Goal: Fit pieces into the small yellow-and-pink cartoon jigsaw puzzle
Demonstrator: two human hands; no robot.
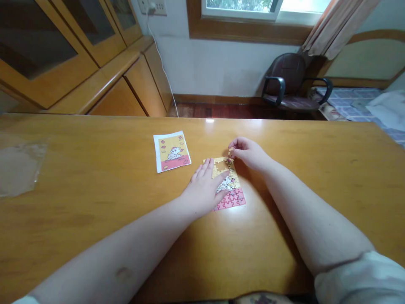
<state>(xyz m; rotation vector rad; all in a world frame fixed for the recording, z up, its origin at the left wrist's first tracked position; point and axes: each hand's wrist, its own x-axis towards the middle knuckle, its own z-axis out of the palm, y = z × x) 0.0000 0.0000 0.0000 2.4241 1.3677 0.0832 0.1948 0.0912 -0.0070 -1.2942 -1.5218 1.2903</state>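
A small jigsaw puzzle [232, 189], yellow at the top and pink at the bottom, lies on the wooden table [95, 190]. My left hand [205, 188] rests flat on its left side with the fingers stretched out. Just past the puzzle's top right corner, my right hand [248, 153] pinches a small yellow puzzle piece [231, 150] between the fingertips. A gap shows in the puzzle's upper edge. A reference picture card [171, 150] with the same design lies to the left of the puzzle.
A clear plastic bag [19, 169] lies at the table's far left. Beyond the table stand wooden cabinets [79, 55] on the left and a dark armchair [291, 80] under the window. A white cable [161, 59] hangs from a wall socket.
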